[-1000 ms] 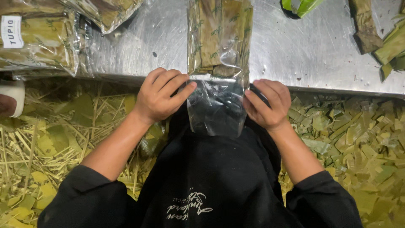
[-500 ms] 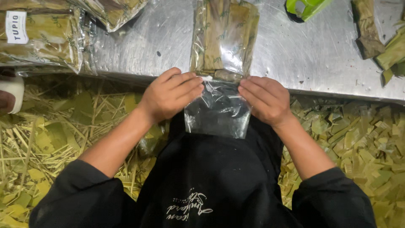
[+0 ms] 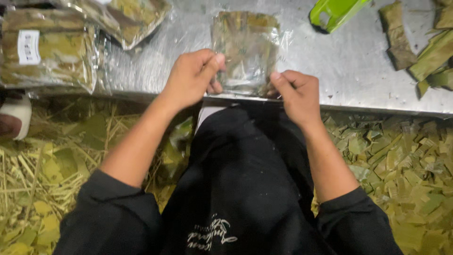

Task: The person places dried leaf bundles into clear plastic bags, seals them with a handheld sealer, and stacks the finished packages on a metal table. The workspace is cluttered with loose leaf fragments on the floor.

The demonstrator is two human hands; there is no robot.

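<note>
Pinching the clear bag (image 3: 245, 52) at its near corners, I see the left hand (image 3: 191, 78) and right hand (image 3: 297, 94) clamped on it. The bag lies on the steel table (image 3: 349, 71); a green tool (image 3: 337, 12) sits beyond it.

The left hand (image 3: 191, 78) and right hand (image 3: 297, 94) are covering the near edge of the clear bag (image 3: 245, 49), so its opening is staying unseen; left of that bag, the labelled packs (image 3: 47, 56) are running off the frame; right of it, the leaf bundles (image 3: 424, 47) and green tool (image 3: 337, 12) are being cut off.
</note>
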